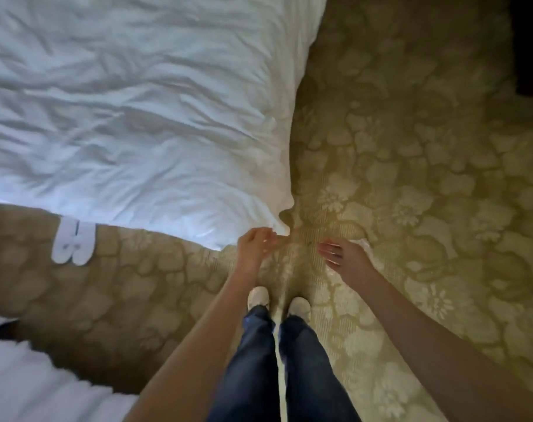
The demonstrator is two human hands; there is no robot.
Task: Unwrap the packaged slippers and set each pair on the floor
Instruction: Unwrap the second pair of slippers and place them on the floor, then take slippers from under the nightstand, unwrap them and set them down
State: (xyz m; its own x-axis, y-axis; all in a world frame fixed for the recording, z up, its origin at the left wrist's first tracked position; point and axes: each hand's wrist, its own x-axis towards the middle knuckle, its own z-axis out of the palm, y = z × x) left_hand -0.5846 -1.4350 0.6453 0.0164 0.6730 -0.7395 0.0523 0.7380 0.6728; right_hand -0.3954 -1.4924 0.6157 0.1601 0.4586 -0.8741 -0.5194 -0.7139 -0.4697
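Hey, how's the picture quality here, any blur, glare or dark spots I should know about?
Head view: motion blur softens everything, the slippers included; head view: the duvet glares bluish-white along its lower edge; head view: the top right corner is lost in deep shadow.

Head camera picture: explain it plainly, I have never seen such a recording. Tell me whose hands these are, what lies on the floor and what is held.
There is no machine here. A person wears a camera on the head, and it looks down past their own bare arms. The left hand has loosely curled fingers beside the corner of the white bed; blur hides whether it pinches anything. The right hand has straight fingers, with something pale behind it that is too blurred to name. One pair of white slippers lies on the patterned carpet at the bed's edge. Lower down are the person's jeans and light footwear.
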